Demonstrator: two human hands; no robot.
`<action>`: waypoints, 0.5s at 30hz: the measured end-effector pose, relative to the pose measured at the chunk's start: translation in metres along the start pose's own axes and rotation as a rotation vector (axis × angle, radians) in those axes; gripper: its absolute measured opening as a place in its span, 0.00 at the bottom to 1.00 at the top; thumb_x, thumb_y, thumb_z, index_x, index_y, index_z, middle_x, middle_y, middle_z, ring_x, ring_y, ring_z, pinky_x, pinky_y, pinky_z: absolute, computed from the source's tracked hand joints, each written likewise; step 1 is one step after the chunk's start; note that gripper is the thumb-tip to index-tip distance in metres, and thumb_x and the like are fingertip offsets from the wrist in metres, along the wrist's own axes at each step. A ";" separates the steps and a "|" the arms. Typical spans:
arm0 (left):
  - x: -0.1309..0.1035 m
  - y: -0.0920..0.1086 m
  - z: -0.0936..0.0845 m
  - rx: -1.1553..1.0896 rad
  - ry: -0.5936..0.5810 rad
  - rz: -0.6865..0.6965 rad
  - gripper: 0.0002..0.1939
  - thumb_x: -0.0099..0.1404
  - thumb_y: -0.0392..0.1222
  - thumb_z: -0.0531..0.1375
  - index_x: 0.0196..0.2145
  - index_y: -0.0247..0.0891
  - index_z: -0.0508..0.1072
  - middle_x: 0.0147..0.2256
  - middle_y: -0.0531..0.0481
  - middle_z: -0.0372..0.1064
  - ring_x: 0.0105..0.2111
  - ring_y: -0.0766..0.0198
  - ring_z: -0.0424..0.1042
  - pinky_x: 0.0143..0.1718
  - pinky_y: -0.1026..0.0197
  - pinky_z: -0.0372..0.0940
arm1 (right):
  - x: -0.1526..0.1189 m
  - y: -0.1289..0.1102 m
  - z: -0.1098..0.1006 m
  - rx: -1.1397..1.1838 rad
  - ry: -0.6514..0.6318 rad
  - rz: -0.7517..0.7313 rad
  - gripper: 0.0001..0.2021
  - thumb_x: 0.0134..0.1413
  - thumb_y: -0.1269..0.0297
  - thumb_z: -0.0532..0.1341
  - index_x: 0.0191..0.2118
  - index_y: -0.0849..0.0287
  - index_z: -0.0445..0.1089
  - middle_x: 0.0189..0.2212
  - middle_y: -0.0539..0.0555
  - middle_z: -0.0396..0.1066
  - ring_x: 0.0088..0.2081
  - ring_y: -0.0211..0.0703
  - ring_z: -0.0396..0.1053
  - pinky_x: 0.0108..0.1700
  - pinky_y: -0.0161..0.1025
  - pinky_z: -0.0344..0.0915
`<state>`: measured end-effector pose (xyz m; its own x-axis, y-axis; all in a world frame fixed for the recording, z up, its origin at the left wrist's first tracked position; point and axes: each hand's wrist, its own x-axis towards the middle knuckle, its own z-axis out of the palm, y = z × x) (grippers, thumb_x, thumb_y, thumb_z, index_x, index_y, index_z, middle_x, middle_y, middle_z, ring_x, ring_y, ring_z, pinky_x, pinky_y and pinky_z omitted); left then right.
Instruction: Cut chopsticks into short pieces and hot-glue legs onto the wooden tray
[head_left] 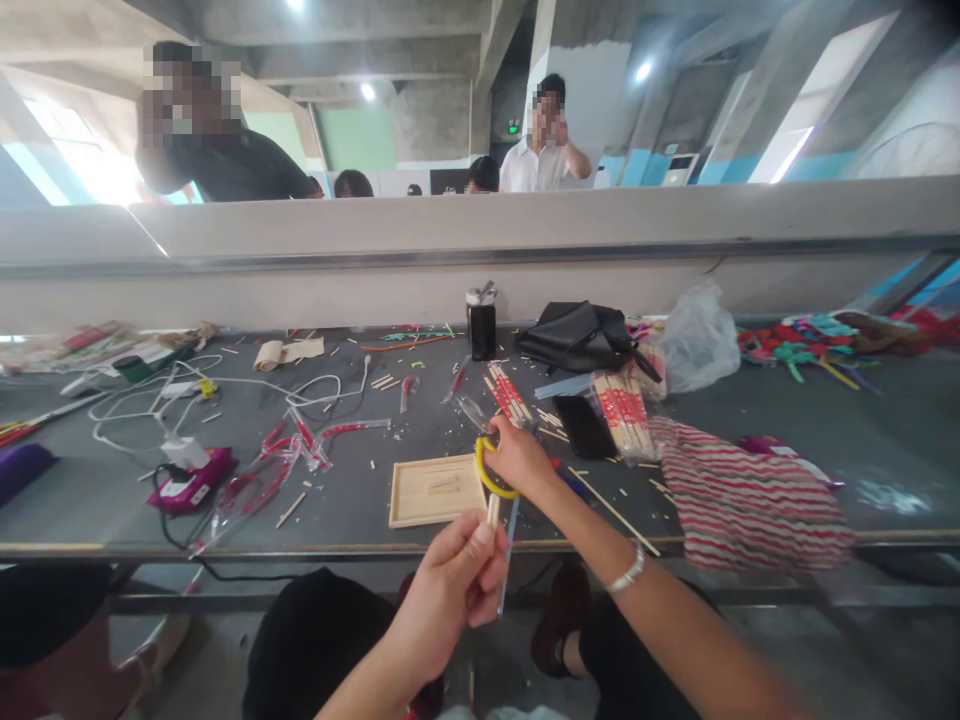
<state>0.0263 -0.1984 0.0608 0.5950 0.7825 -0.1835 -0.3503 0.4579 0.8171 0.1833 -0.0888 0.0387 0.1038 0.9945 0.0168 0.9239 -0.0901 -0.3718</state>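
Pinched between the thumb and fingers of my left hand (461, 570) are light wooden sticks (493, 512), pointing upward at the table's front edge. My right hand (521, 457) is closed on a pair of scissors with yellow handles (480, 467), just above and beyond the sticks. The scissors' blades point away from me, and whether they are apart is too small to tell. Left of the scissors, a shallow wooden tray (401, 515) lies on the table with a few short stick pieces (442, 484) in it.
Bundles of sticks in red-printed wrappers (622, 412), a black phone (585, 427) and a striped cloth (742, 500) lie to the right. Behind stand a dark jar (481, 330) and a black bag (574, 338). White cables (300, 400) and torn wrappers (270, 480) spread leftward. People are beyond the partition (375, 222).
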 end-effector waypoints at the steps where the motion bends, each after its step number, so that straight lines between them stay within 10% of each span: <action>1: 0.001 0.001 -0.001 -0.015 0.015 0.000 0.12 0.67 0.48 0.53 0.33 0.35 0.65 0.21 0.59 0.50 0.16 0.76 0.47 0.16 0.69 0.42 | 0.009 -0.007 0.006 -0.014 -0.004 0.012 0.15 0.61 0.58 0.58 0.50 0.61 0.65 0.42 0.55 0.70 0.39 0.43 0.71 0.41 0.45 0.69; 15: 0.018 0.008 -0.026 0.000 0.143 0.075 0.13 0.68 0.49 0.53 0.35 0.35 0.64 0.22 0.57 0.61 0.14 0.77 0.53 0.16 0.68 0.44 | 0.075 -0.045 0.013 -0.058 -0.038 -0.014 0.14 0.61 0.61 0.59 0.49 0.61 0.67 0.47 0.56 0.68 0.44 0.46 0.69 0.46 0.49 0.68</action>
<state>0.0149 -0.1699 0.0497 0.4579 0.8667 -0.1979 -0.3902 0.3960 0.8312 0.1443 -0.0095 0.0450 0.0779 0.9969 -0.0138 0.9451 -0.0782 -0.3173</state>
